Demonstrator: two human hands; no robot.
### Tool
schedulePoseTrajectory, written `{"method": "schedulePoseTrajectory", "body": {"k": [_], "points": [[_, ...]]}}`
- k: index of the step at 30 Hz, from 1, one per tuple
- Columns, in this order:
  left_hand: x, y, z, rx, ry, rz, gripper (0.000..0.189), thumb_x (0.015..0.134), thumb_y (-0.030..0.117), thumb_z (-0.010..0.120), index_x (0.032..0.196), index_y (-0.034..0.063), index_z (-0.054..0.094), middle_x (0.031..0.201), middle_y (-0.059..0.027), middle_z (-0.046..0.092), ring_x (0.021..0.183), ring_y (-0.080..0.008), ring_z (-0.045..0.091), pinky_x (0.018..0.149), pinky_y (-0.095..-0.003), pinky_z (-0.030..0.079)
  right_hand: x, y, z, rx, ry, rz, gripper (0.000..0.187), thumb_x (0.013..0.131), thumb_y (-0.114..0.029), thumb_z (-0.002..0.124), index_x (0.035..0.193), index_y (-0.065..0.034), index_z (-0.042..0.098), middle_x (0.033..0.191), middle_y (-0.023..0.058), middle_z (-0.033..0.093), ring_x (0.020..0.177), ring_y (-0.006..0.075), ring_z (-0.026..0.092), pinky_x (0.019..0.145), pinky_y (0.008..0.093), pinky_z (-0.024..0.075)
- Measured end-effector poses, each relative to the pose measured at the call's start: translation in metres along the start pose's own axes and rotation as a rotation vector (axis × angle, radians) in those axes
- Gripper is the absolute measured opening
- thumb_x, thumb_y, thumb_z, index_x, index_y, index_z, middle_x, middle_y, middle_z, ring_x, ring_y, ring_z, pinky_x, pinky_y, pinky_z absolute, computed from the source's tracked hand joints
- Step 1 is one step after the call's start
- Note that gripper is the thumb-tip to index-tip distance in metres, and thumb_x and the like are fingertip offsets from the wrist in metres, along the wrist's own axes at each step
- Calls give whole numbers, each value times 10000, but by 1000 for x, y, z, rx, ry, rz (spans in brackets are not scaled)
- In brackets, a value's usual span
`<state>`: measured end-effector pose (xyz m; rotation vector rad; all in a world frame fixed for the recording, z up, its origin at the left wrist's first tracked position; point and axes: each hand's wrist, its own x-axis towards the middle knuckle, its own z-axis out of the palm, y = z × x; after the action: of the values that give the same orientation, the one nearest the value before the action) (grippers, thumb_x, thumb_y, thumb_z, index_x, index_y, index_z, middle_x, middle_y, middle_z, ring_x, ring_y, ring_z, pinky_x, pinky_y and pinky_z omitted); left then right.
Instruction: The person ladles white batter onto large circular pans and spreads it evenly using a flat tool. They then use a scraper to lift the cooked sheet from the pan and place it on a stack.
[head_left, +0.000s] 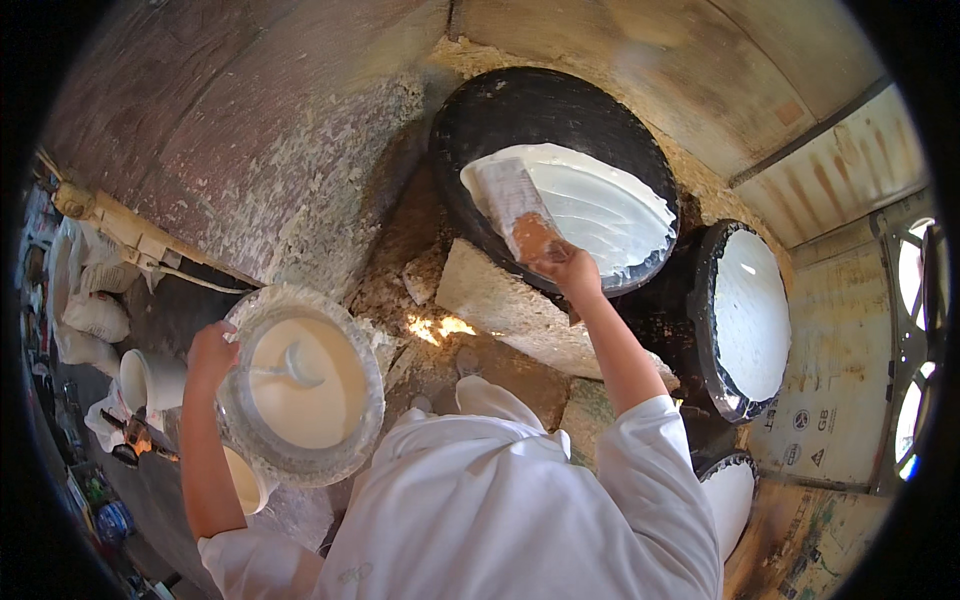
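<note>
My right hand (566, 266) grips a wide, flat spreading tool (517, 199) with a pale, batter-smeared blade and a brown lower part. Its blade lies against a white layer of batter (600, 202) on a large, round black griddle (495, 97). The batter covers the griddle's nearer part in curved ridges; the far part is bare. At the left rim of a crusted bucket (352, 442) is my left hand (214, 354), its fingers curled. A ladle (304, 365) rests in the bucket's cream-coloured batter (322, 416), its handle leading to that hand.
Flames (439, 328) burn below the griddle, beside a stone slab (495, 307). To the right stand another batter-coated round griddle (752, 315) and a third (731, 499), partly hidden by my sleeve. Left are a white bucket (161, 379), a smaller cream-filled container (246, 480) and sacks (97, 315).
</note>
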<state>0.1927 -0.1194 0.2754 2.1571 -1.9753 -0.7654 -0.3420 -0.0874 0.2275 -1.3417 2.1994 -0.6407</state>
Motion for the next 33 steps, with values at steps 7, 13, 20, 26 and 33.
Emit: {"method": "schedulePoseTrajectory", "body": {"k": [7,13,20,26,33], "points": [[-3,2,2,35,-2,-32,259,684,56,596,942,39,588,571,-88,584,535,-178,587,542,-300,444,3,3,-14,-675,38,7,446,745,-435,575,1172,-358,472,814,102,624,752,284,602,651,379,469],[-6,-21,3,-35,-8,-83,237,687,39,598,920,0,578,564,-98,581,522,-166,585,499,-287,432,5,109,-86,-392,382,387,397,633,-394,692,960,-173,641,854,84,639,808,251,610,701,341,466],[-10,-17,0,-113,-28,-96,225,703,2,579,924,-25,552,559,-95,567,504,-152,574,455,-270,416,31,112,-84,571,343,782,553,534,-491,756,481,-69,403,451,2,308,389,117,244,399,314,180],[-3,-15,4,-18,7,-73,235,681,52,600,911,8,579,547,-88,568,503,-169,574,486,-295,426,44,19,-7,369,-13,266,522,696,-360,677,967,78,588,499,37,460,408,129,401,396,301,318],[-8,-15,6,-82,25,-84,252,673,53,607,919,3,582,545,-98,568,508,-176,577,488,-303,423,20,-36,31,-503,36,-176,327,737,-433,568,961,-195,594,761,95,623,741,287,601,621,392,467]]}}
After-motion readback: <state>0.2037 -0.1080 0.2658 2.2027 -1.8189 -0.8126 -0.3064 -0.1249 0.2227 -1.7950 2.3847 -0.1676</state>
